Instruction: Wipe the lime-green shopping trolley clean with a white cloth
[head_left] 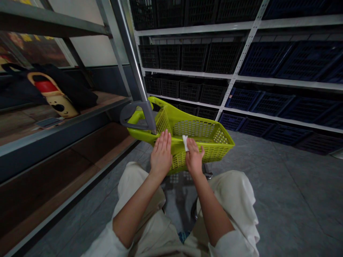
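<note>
A lime-green wheeled shopping basket [214, 137] stands on the floor in front of my knees, its metal pull handle [134, 67] rising up to the left. My left hand [161, 155] lies flat with fingers together against the basket's near rim. My right hand [193, 157] pinches a small white cloth or wipe [185, 142] against the same rim, just right of the left hand. The inside of the basket that I can see holds nothing.
A wooden-and-metal shelf on the left carries a cream and red bottle-shaped item [55, 96], dark bags [69, 85] and a flat phone-like item [48, 122]. White racks with black crates [193, 53] and blue crates [294, 60] line the back. Grey tiled floor [294, 185] spreads right.
</note>
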{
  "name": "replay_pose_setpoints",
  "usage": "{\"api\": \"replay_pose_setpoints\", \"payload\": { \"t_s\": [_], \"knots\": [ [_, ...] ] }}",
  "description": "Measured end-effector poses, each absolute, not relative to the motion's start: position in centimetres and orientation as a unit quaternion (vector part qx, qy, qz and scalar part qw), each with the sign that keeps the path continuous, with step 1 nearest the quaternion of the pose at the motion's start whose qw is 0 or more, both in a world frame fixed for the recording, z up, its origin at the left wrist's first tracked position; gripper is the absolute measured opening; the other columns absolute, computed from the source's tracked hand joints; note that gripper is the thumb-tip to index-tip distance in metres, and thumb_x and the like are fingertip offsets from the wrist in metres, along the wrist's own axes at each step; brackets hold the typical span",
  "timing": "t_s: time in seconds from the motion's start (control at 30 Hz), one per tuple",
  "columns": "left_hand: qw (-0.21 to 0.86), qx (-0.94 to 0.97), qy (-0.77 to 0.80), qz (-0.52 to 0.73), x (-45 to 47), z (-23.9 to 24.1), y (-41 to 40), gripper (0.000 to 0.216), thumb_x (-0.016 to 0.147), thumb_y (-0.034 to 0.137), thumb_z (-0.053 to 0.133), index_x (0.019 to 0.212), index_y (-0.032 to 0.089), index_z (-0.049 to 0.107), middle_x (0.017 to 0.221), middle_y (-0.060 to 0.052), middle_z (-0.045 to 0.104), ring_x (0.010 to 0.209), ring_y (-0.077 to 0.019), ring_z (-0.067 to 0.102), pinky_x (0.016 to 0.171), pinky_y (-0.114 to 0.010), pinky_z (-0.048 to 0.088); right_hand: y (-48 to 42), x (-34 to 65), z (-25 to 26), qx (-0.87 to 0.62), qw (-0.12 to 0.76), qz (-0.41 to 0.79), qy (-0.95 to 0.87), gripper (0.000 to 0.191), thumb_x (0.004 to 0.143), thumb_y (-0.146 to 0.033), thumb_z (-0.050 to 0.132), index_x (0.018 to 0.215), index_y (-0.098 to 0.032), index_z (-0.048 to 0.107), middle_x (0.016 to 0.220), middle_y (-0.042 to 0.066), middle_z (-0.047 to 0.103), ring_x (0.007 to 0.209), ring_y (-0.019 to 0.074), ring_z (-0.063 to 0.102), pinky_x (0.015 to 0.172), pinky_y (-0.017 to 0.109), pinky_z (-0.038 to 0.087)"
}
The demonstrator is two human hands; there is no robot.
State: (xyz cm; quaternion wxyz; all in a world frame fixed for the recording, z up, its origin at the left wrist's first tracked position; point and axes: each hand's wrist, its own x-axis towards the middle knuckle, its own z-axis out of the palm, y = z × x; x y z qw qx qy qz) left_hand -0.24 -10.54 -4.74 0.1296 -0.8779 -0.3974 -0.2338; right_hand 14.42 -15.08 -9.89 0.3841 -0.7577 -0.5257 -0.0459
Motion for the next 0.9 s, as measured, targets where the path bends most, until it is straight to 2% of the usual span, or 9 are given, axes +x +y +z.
{"api": "replay_pose_setpoints", "payload": {
  "t_s": [0.17, 0.33, 0.43, 0.6, 0.73, 0.9],
  "knots": [
    [0.129, -0.878, -0.400, -0.228, -0.2, -4.8, -10.6, 0.079, 0.083, 0.014, 0.048, 0.156, -0.001, 0.020, 0.166, -0.017, 0.016, 0.154, -0.0265, 0.015, 0.126, -0.043, 0.019, -15.2, 15.2, -10.3, -0.800, 0.392, -0.047, -0.451, 0.063, 0.088, -0.008, 0.031, 0.145, -0.025, 0.050, 0.151, 0.008, 0.052, 0.146, 0.0221, 0.038, 0.119, 0.059, 0.008],
    [0.134, -0.875, -0.408, -0.222, -0.1, -4.8, -10.5, 0.070, 0.090, 0.016, 0.041, 0.155, 0.000, 0.023, 0.165, -0.017, 0.019, 0.154, -0.0260, 0.017, 0.125, -0.043, 0.022, -13.5, 11.2, -7.4, -0.698, 0.371, -0.009, -0.613, 0.064, 0.087, -0.007, 0.033, 0.149, -0.022, 0.044, 0.153, 0.008, 0.049, 0.148, 0.0173, 0.035, 0.122, 0.050, 0.008],
    [0.137, -0.875, -0.408, -0.222, -0.1, -4.8, -10.5, 0.069, 0.091, 0.017, 0.041, 0.155, 0.000, 0.024, 0.165, -0.017, 0.020, 0.154, -0.0264, 0.019, 0.125, -0.043, 0.022, -13.5, 11.0, -7.4, -0.680, 0.369, -0.018, -0.633, 0.065, 0.087, -0.007, 0.033, 0.149, -0.021, 0.044, 0.153, 0.008, 0.048, 0.148, 0.0165, 0.036, 0.122, 0.049, 0.007],
    [0.131, -0.879, -0.402, -0.218, -0.2, -4.8, -10.5, 0.076, 0.085, 0.015, 0.047, 0.155, -0.002, 0.022, 0.165, -0.018, 0.020, 0.154, -0.0275, 0.019, 0.126, -0.043, 0.019, -15.1, 15.1, -10.9, -0.760, 0.385, -0.055, -0.520, 0.064, 0.087, -0.008, 0.032, 0.148, -0.025, 0.046, 0.152, 0.008, 0.050, 0.147, 0.0191, 0.038, 0.119, 0.053, 0.014],
    [0.129, -0.878, -0.404, -0.223, -0.2, -5.0, -10.5, 0.078, 0.085, 0.015, 0.047, 0.156, -0.001, 0.020, 0.165, -0.018, 0.018, 0.154, -0.0277, 0.018, 0.126, -0.043, 0.019, -15.2, 16.1, -11.8, -0.808, 0.397, -0.071, -0.430, 0.062, 0.089, -0.010, 0.031, 0.146, -0.025, 0.048, 0.152, 0.009, 0.050, 0.147, 0.0224, 0.037, 0.118, 0.059, 0.011],
    [0.129, -0.874, -0.409, -0.228, 0.0, -5.1, -10.5, 0.072, 0.089, 0.017, 0.043, 0.156, 0.000, 0.020, 0.165, -0.018, 0.020, 0.154, -0.0267, 0.017, 0.126, -0.044, 0.020, -13.6, 12.3, -8.7, -0.723, 0.372, -0.038, -0.581, 0.064, 0.088, -0.008, 0.032, 0.149, -0.023, 0.044, 0.152, 0.009, 0.051, 0.147, 0.0188, 0.037, 0.122, 0.051, 0.010]
  ]
}}
